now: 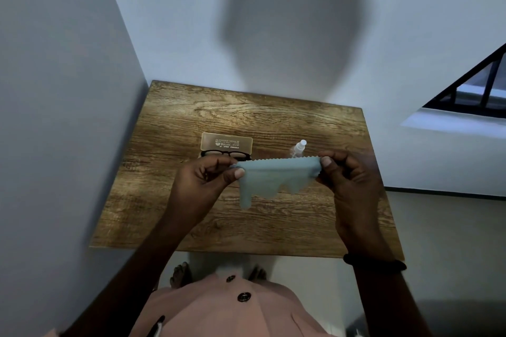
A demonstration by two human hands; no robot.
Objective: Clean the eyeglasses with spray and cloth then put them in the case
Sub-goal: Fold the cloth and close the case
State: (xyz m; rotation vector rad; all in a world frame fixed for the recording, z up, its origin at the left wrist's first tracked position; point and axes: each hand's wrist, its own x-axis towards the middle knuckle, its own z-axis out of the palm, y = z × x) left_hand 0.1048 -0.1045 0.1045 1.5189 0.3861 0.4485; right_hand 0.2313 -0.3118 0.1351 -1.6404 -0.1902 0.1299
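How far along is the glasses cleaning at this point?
Nothing looks finished. In hand: the left hand and right hand pinch the cloth stretched above the table. The eyeglasses lie at the near edge of the case, the spray bottle to its right. Wiping and casing remain; spraying cannot be judged.

Head view, steeply down over table (169, 216), close.

Plain domestic-looking room: small wooden table (246, 117) sitting in corner of white walls (68, 90), barred window (476, 90) showing at right frame edge.
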